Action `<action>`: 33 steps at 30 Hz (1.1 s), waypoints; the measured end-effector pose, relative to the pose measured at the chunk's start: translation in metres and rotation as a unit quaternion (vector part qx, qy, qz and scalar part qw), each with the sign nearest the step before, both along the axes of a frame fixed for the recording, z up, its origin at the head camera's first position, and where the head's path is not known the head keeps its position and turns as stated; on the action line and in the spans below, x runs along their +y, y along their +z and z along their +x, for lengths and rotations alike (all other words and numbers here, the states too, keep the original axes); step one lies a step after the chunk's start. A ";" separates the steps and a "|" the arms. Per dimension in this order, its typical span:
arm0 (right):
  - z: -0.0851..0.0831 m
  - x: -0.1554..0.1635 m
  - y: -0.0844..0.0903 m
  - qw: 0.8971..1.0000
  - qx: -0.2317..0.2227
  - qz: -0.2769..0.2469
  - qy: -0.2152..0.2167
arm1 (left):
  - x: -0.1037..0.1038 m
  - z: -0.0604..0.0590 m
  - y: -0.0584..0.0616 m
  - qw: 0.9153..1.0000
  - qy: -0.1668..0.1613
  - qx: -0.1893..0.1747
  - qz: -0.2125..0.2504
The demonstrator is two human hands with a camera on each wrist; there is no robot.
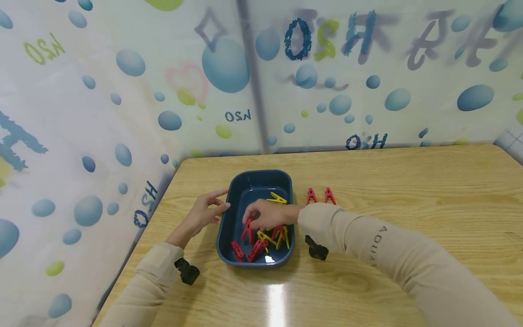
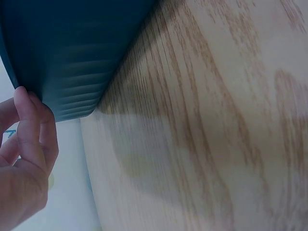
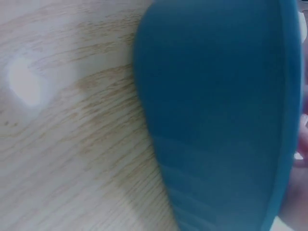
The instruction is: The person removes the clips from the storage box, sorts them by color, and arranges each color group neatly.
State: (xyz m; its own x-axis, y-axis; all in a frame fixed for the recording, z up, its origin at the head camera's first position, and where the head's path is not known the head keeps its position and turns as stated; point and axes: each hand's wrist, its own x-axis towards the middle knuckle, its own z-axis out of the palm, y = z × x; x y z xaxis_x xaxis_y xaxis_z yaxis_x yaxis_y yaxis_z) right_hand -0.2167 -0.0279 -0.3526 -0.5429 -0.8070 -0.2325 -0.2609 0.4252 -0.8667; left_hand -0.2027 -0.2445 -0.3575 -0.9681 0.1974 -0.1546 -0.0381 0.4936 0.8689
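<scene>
A dark blue plastic bin (image 1: 224,231) holds several red and yellow clothespins, mostly towards its near and right side. My right hand (image 1: 267,214) reaches in over the right rim and pinches a red clothespin (image 1: 247,230) between thumb and fingers. Below it lie yellow clothespins (image 1: 265,237) and other red clothespins (image 1: 256,250). At the left rim, my left hand (image 1: 204,210) rests its fingertips against the bin; the left wrist view shows those fingertips (image 2: 21,98) at the rim's outer side. The bin wall (image 3: 216,115) hides most of my right hand in the right wrist view.
Two red clothespins (image 1: 311,195) (image 1: 330,195) stand on the wooden table (image 1: 408,190) to the right of the bin, just beyond my right forearm. A patterned wall covering (image 1: 286,100) rises behind the table and along its left side.
</scene>
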 end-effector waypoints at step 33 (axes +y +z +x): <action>-0.009 0.070 0.069 0.993 0.051 -0.015 -0.110 | 0.001 0.002 0.001 1.000 -0.005 0.016 0.002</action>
State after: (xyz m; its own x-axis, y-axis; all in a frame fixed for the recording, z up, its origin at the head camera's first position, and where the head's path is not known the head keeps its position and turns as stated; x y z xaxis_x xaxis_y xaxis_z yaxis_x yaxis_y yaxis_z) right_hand -0.2252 0.0421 -0.2841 -0.7261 -0.6721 -0.1452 -0.2513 0.4559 -0.8538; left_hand -0.2005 -0.2432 -0.3561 -0.9706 0.2068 -0.1233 -0.0060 0.4912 0.8710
